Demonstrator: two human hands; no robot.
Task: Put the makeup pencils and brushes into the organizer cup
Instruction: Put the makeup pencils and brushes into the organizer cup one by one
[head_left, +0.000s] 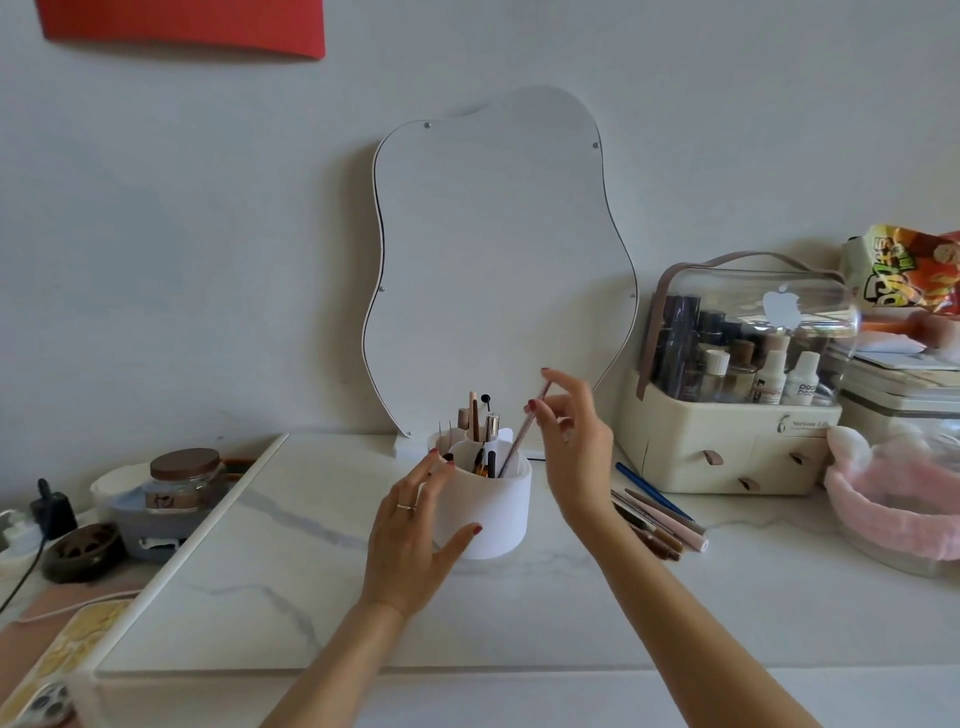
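Observation:
A white organizer cup (498, 512) stands mid-table before the mirror, with several pencils and brushes upright in its compartments. My left hand (415, 530) wraps the cup's left side, thumb on its front. My right hand (571, 431) is above and right of the cup and pinches a thin pink brush (522, 434) near its top end. The brush slants down, and its lower end is inside the cup's front compartment. A bunch of makeup pencils (657, 519) lies on the table to the right of the cup.
A wavy mirror (498, 260) leans on the wall behind the cup. A cosmetics case (727, 415) with bottles stands at right, a pink headband basket (893, 499) beyond it. Jars and bowls (171, 488) crowd the left, by the marble board's raised edge (208, 525).

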